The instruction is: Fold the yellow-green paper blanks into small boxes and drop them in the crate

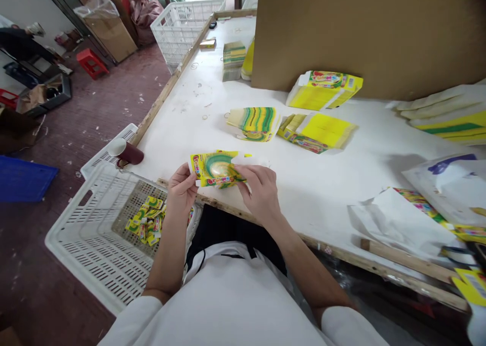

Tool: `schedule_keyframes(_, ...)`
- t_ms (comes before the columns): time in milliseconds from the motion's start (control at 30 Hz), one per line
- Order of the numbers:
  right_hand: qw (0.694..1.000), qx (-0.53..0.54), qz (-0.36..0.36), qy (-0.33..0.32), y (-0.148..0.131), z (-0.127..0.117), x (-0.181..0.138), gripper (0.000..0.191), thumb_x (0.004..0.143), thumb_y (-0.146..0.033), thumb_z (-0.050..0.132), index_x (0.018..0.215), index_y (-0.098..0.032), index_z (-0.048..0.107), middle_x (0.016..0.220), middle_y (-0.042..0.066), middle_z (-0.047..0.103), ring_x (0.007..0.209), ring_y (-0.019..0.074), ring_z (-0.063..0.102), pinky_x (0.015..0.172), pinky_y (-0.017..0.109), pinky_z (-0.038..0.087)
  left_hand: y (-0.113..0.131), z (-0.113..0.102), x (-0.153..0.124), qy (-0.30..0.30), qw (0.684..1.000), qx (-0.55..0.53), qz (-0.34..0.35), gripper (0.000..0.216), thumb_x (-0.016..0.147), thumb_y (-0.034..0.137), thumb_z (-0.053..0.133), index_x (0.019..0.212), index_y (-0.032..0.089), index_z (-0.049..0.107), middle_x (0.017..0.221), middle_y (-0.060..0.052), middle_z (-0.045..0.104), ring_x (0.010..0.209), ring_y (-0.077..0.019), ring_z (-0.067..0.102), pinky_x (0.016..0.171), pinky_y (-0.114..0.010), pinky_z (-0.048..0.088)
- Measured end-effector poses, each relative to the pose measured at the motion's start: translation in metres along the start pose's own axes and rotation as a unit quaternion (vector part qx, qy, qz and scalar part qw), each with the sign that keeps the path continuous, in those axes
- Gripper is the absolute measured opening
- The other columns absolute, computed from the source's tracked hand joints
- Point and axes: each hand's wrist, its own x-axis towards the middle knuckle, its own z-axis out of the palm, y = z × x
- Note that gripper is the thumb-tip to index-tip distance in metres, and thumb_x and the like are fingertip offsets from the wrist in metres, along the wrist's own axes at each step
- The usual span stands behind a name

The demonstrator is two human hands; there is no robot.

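My left hand point(181, 188) grips the left end of a small yellow and green printed crayon box point(212, 167) above the table's front edge. The thumb lies on its front face. My right hand point(261, 188) is closed at the box's other end, fingers pinching near a white flap. More yellow printed card shows behind and below this box; whether it is a second box I cannot tell. Beyond my hands lie a striped stack of flat cartons point(258, 120) and a yellow carton bundle point(322, 130).
A white plastic crate point(87, 244) with several small yellow boxes point(150, 219) stands at my left. A maroon mug point(131, 153) sits by the table's left edge. Tall brown cardboard point(364, 32) borders the back. White paper point(395, 224) and a wooden strip point(410, 260) lie right.
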Motion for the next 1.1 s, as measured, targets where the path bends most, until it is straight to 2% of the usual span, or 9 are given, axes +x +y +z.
schedule_keyframes(133,1.0,0.0,-0.002,-0.024,-0.004,-0.005,0.004,0.039,0.091,-0.018,0.056,0.129,-0.024,0.056,0.113,0.01,0.068,0.105,0.0266,0.062,0.094,0.044,0.045,0.0,0.001,-0.004,0.019,1.0,0.011,0.011,0.036,0.07,0.044,0.08,0.099,0.026,0.07,0.101,-0.005,0.073,0.093,-0.0228,0.071,0.077,-0.035,0.06)
schedule_keyframes(300,0.998,0.057,0.005,-0.02,-0.015,-0.005,0.006,0.047,0.085,-0.011,0.058,0.131,-0.023,0.051,0.113,0.011,0.065,0.104,0.0276,0.06,0.091,0.045,0.05,-0.01,0.021,-0.016,-0.011,0.991,-0.061,0.122,0.077,0.068,0.079,0.065,0.132,0.036,0.055,0.141,-0.007,0.056,0.131,-0.0308,0.055,0.097,-0.046,0.055)
schedule_keyframes(367,0.996,0.084,0.003,-0.034,-0.021,-0.002,0.005,0.048,0.086,-0.01,0.057,0.132,-0.023,0.049,0.112,0.011,0.063,0.104,0.0277,0.059,0.091,0.046,0.052,-0.017,0.033,-0.02,-0.037,0.988,-0.059,0.135,0.085,0.068,0.082,0.061,0.139,0.037,0.046,0.146,-0.008,0.052,0.137,-0.0319,0.049,0.102,-0.047,0.051)
schedule_keyframes(567,0.976,0.196,0.044,-0.086,-0.031,0.004,0.0,0.05,0.086,-0.01,0.056,0.133,-0.024,0.047,0.116,0.011,0.06,0.105,0.0265,0.06,0.088,0.045,0.056,-0.029,0.056,-0.017,-0.033,0.992,-0.081,0.093,0.055,0.089,0.065,0.045,0.128,0.027,0.053,0.112,-0.009,0.068,0.117,-0.0287,0.063,0.096,-0.046,0.052)
schedule_keyframes(667,0.921,0.356,0.102,-0.124,-0.031,0.003,0.0,0.052,0.082,-0.022,0.07,0.129,-0.025,0.047,0.106,0.007,0.062,0.092,0.0213,0.063,0.078,0.037,0.058,-0.027,0.058,-0.013,0.006,0.992,-0.079,0.102,0.048,0.089,0.065,0.041,0.113,0.027,0.056,0.092,-0.005,0.064,0.099,-0.0248,0.068,0.091,-0.045,0.055)
schedule_keyframes(733,0.87,0.451,0.135,-0.147,-0.032,0.003,0.0,0.054,0.081,-0.03,0.073,0.127,-0.026,0.045,0.101,0.004,0.063,0.09,0.0191,0.064,0.075,0.033,0.057,-0.025,0.057,-0.011,0.025,0.994,-0.032,0.106,0.052,0.087,0.07,0.037,0.11,0.027,0.055,0.087,-0.005,0.061,0.094,-0.024,0.067,0.089,-0.045,0.055)
schedule_keyframes(800,0.847,0.484,0.154,-0.158,-0.035,0.002,0.001,0.056,0.082,-0.032,0.074,0.128,-0.027,0.044,0.098,0.003,0.064,0.089,0.0182,0.065,0.075,0.032,0.057,-0.023,0.056,-0.01,0.032,0.994,0.014,0.099,0.058,0.085,0.075,0.033,0.107,0.027,0.055,0.086,-0.005,0.058,0.093,-0.024,0.065,0.087,-0.044,0.055)
schedule_keyframes(900,0.861,0.457,0.149,-0.167,-0.041,-0.002,0.003,0.058,0.082,-0.029,0.073,0.132,-0.026,0.043,0.095,0.002,0.065,0.085,0.0176,0.065,0.074,0.032,0.056,-0.018,0.058,-0.008,0.033,0.995,0.029,0.091,0.059,0.083,0.077,0.029,0.098,0.026,0.052,0.083,-0.005,0.054,0.088,-0.0228,0.063,0.084,-0.042,0.055)
schedule_keyframes(1100,0.945,0.282,0.056,-0.158,-0.041,-0.001,0.004,0.052,0.087,-0.023,0.068,0.136,-0.021,0.053,0.12,0.013,0.068,0.11,0.0259,0.065,0.091,0.042,0.056,-0.014,0.066,0.0,0.076,0.992,-0.079,0.061,0.049,0.085,0.073,0.042,0.079,0.024,0.043,0.067,0.002,0.038,0.061,-0.0137,0.049,0.069,-0.031,0.052)
